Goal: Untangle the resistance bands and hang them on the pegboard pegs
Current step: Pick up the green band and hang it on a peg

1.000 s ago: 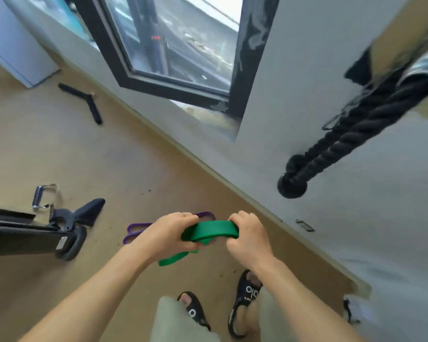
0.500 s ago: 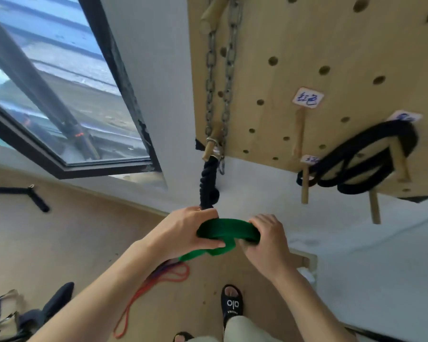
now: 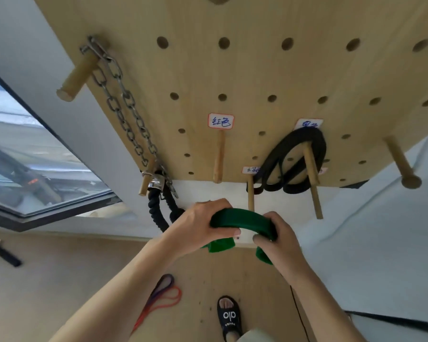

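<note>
Left hand (image 3: 203, 225) and right hand (image 3: 277, 240) both grip the folded green band (image 3: 245, 217), held just below the pegboard (image 3: 245, 70) (black band (image 3: 299, 161) on peg). Red band (image 3: 168, 301) on floor.

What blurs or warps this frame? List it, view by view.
Head view: wide-angle bending tilts the pegboard overhead and splays its pegs; slight motion softness on the left hand, right hand and green band; even daylight, no harsh glare; labels partly unreadable.
</note>
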A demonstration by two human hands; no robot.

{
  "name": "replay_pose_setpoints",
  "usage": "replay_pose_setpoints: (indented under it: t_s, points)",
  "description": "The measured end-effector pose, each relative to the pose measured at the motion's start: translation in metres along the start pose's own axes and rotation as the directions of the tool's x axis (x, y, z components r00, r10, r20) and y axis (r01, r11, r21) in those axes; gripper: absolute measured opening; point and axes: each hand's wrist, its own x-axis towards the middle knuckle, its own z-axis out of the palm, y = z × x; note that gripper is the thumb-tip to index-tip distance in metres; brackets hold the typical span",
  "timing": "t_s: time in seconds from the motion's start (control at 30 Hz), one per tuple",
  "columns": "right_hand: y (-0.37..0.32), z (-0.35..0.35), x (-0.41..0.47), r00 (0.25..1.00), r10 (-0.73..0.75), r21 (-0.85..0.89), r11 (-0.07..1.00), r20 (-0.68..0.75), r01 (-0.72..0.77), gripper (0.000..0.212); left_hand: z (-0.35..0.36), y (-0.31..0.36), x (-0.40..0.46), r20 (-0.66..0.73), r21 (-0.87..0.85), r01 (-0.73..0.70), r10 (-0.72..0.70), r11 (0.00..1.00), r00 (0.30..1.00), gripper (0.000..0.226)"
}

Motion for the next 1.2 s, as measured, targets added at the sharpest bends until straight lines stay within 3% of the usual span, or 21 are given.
replay_pose_setpoints:
  t_s: [0.23, 0.47, 0.83, 1.0, 1.13, 1.2]
  points:
    - [0.007, -0.026, 0.033, 0.998, -0.034, 0.081, 0.996, 0.052, 0.029, 0.028, 0.009, -0.004, 0.045, -0.038, -0.077, 0.07, -0.073, 0.995, 0.997, 0.028]
    - [0.04, -0.03, 0.068, 0.982, -0.188, -0.215, 0.96, -0.024, 0.179, 0.042, 0.02, -0.027, 0.074, -0.042, 0.002, 0.169, -0.169, 0.986, 0.985, 0.028]
    - [0.06, -0.015, 0.088, 0.911, -0.385, -0.452, 0.846, -0.15, 0.283, 0.044, 0.028, -0.028, 0.085, -0.077, 0.048, 0.202, -0.198, 0.978, 0.977, 0.028]
    - [0.06, -0.003, 0.087, 0.871, -0.434, -0.537, 0.803, -0.23, 0.258, 0.05, 0.03, -0.03, 0.084, -0.087, 0.019, 0.214, -0.212, 0.977, 0.973, 0.032]
    - [0.06, -0.001, 0.088, 0.812, -0.523, -0.627, 0.731, -0.258, 0.271, 0.042, 0.028, -0.03, 0.084, -0.05, -0.008, 0.232, -0.232, 0.973, 0.971, 0.049]
    - [0.061, -0.001, 0.088, 0.8, -0.538, -0.661, 0.706, -0.266, 0.255, 0.041, 0.026, -0.03, 0.084, -0.02, 0.004, 0.216, -0.215, 0.976, 0.976, 0.044]
